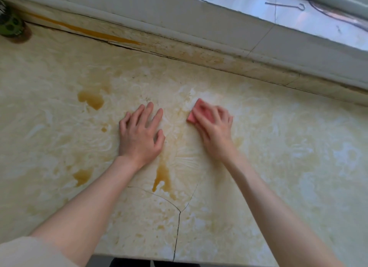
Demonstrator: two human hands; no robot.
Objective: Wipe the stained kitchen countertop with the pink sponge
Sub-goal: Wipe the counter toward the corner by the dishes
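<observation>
The right grip [214,125] curls over the pink sponge [194,113], pressing it onto the stained bench [278,147] for scrubbing, while the spread left grip [141,134] likely braces.

sponge [193,115] on countertop [278,147] | right of left hand [141,135] (under right hand [216,127])

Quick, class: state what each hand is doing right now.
Left hand: open, fingers spread, resting flat on the countertop.
Right hand: fingers pressing the pink sponge onto the countertop.
</observation>
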